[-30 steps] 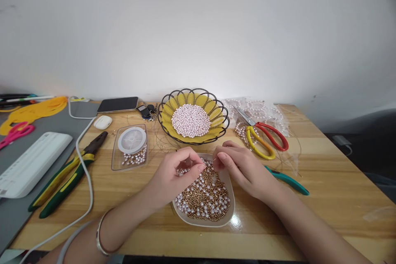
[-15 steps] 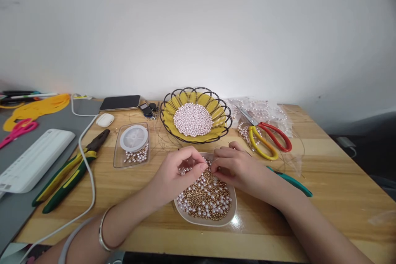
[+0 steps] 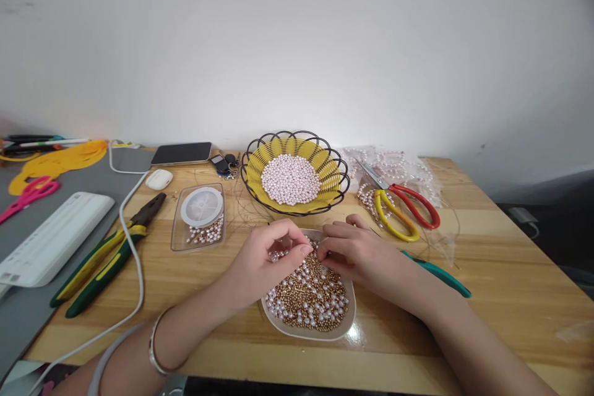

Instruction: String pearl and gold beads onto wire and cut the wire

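Observation:
A shallow beige dish (image 3: 346, 331) full of small gold and pearl beads sits at the table's near middle. Both hands hover over its far end, fingertips almost meeting. My left hand (image 3: 264, 263) is curled in a pinch; a few pearl beads show under its fingers, strung or loose I cannot tell. My right hand (image 3: 359, 253) is also pinched, thumb against forefinger, on something too small to name. A fine wire or thread seems to run between the fingertips.
Behind the dish stands a yellow wire basket (image 3: 334, 170) of pearl beads. A clear box with a thread spool (image 3: 199, 216) and green pliers (image 3: 106, 257) lie left. Red and yellow scissors (image 3: 401, 210), teal pliers (image 3: 440, 275) and bagged beads lie right. A white cable (image 3: 132, 260) crosses the left.
My right hand moved left toward my left hand and closed into a tighter pinch. The view shifted slightly; my left hand stays in place.

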`<state>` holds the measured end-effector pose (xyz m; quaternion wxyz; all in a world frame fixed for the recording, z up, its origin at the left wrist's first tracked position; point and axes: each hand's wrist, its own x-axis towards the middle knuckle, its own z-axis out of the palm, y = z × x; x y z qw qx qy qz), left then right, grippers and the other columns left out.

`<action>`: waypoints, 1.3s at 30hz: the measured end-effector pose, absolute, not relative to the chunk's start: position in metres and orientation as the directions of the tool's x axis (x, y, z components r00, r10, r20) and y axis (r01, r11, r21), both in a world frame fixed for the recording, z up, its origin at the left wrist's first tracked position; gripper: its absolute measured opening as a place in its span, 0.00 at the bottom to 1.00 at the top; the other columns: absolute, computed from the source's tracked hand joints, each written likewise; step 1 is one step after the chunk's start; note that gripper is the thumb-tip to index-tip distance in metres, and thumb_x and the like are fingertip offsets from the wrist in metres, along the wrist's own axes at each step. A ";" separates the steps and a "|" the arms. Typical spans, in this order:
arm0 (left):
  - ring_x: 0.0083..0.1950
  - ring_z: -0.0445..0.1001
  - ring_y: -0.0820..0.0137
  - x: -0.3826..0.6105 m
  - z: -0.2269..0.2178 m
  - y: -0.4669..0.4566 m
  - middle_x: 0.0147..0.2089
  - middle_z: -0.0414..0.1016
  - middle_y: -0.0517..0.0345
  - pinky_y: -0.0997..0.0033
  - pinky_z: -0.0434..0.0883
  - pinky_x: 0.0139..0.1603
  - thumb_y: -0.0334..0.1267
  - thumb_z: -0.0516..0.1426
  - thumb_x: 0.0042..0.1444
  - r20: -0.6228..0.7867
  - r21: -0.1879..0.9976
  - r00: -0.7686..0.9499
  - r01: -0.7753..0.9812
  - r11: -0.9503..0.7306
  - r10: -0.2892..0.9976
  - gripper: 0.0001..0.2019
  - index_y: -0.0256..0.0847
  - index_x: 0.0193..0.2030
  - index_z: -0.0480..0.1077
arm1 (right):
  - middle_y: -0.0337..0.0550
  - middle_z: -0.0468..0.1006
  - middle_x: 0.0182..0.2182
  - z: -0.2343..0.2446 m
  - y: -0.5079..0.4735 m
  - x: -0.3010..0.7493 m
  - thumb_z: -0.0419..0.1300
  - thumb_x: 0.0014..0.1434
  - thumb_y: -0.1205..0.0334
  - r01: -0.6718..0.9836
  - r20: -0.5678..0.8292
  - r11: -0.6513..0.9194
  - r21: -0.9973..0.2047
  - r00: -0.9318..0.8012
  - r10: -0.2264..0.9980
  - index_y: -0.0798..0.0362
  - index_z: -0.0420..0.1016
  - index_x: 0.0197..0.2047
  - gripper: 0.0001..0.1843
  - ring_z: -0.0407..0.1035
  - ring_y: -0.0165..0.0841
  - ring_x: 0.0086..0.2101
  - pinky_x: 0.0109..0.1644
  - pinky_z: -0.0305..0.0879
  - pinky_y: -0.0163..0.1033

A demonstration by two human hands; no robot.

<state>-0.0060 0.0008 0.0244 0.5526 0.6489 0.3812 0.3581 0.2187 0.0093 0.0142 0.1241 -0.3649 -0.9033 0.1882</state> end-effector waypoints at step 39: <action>0.29 0.67 0.73 -0.007 0.025 -0.002 0.27 0.68 0.62 0.74 0.63 0.31 0.33 0.57 0.57 0.099 0.984 0.450 0.086 -0.153 0.887 0.06 0.40 0.29 0.67 | 0.40 0.77 0.32 0.018 0.000 0.204 0.70 0.62 0.59 -0.096 0.287 0.271 -0.958 -0.295 0.911 0.47 0.78 0.38 0.05 0.74 0.33 0.33 0.36 0.76 0.38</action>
